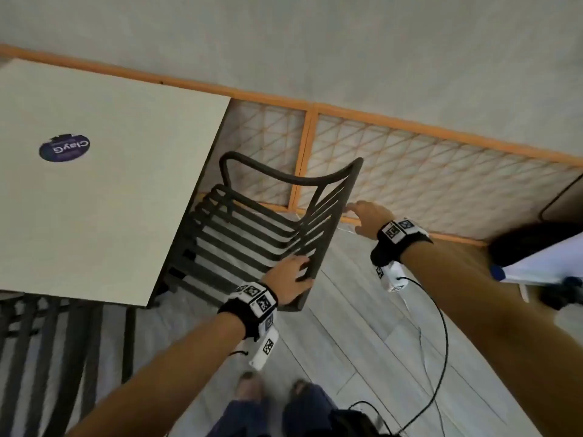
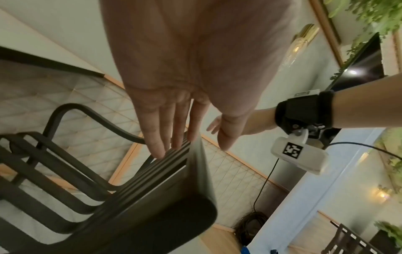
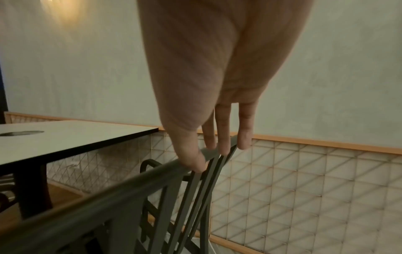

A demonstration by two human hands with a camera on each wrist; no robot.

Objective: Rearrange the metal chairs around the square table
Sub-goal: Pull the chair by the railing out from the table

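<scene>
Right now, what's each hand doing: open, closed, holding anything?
Left hand: open, straight fingers resting on the dark slatted metal chair at its backrest top.
Right hand: open, fingertips touching the same top rail.

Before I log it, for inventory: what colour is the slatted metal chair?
Dark grey slatted metal chair, clearest in head view.

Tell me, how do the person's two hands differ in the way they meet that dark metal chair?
The left hand lies on the near end of the chair backrest's top rail, fingers over the slats; the right hand is at the far end, only its fingertips touching the rail. The left hand sits close to the square table; the right is out toward the lattice wall panel. Both have straight fingers, neither wrapped round the frame, and both wear a wrist camera.
</scene>
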